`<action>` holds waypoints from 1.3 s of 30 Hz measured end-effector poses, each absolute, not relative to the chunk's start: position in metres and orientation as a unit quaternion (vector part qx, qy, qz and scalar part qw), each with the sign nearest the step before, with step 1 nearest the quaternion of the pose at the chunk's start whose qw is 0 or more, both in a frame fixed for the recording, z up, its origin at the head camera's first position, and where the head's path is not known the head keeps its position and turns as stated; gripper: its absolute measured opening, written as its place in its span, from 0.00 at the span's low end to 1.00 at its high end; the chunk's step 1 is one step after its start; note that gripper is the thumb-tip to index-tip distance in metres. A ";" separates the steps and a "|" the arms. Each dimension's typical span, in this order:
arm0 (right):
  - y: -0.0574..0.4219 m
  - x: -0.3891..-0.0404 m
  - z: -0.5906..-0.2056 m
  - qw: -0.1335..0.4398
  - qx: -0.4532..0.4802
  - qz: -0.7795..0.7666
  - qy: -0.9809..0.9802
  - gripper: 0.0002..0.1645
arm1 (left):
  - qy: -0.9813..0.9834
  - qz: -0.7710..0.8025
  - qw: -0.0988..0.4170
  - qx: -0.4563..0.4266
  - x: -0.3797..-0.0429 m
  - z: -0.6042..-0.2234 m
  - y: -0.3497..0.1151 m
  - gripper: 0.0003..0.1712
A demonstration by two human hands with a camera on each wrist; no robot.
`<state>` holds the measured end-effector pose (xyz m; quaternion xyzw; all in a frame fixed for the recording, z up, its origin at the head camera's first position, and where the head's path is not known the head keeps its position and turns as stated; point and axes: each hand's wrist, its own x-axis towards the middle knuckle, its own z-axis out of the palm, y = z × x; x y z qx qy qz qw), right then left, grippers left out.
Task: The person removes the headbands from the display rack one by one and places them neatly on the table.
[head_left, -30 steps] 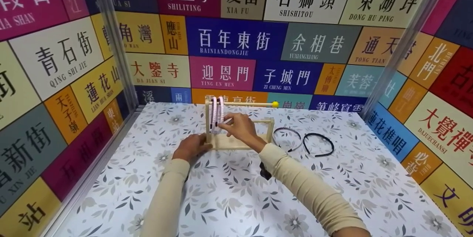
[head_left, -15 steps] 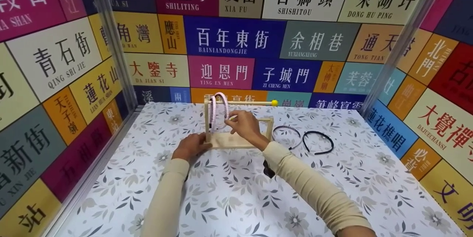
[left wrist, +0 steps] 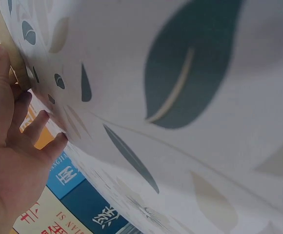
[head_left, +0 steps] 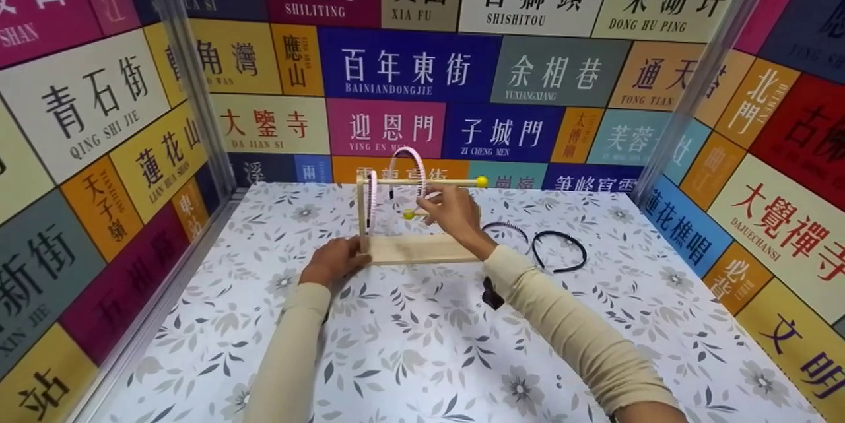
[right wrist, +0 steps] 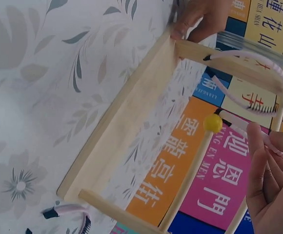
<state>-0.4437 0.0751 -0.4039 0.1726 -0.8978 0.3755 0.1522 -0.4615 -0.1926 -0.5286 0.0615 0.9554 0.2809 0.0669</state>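
My right hand (head_left: 454, 213) pinches a pink, toothed headband (head_left: 421, 169) near its lower end. The band's arch rises above the upper rod of a wooden headband stand (head_left: 403, 251). A second pink headband (head_left: 373, 202) hangs by the stand's left upright, apart from the held one. At the stand's lower left corner, my left hand (head_left: 332, 260) grips the wood. In the left wrist view, the thumb and fingers of that hand (left wrist: 19, 146) lie against the wooden edge (left wrist: 14, 53). Near the held band's tip is the lower rod's yellow ball (right wrist: 213, 123).
Another yellow ball (head_left: 482, 181) caps the upper rod's right end. Right of the stand lie a black headband (head_left: 560, 251) and a toothed pinkish headband (head_left: 507, 230), partly hidden by the right hand. A small black thing (head_left: 492, 294) shows beside the right sleeve.
My right hand has moved right and a little up, drawing its headband along the rod away from the other pink one. The left hand keeps its place at the stand's corner.
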 end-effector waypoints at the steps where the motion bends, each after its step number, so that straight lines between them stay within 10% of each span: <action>1: 0.079 -0.444 -0.403 0.156 0.171 0.379 -0.896 0.15 | 0.955 0.282 0.069 0.060 -0.461 -0.528 -0.192 0.22; 39: 0.277 -0.431 -0.393 0.174 0.050 0.414 -0.892 0.24 | 0.952 0.287 0.068 0.078 -0.453 -0.524 -0.193 0.27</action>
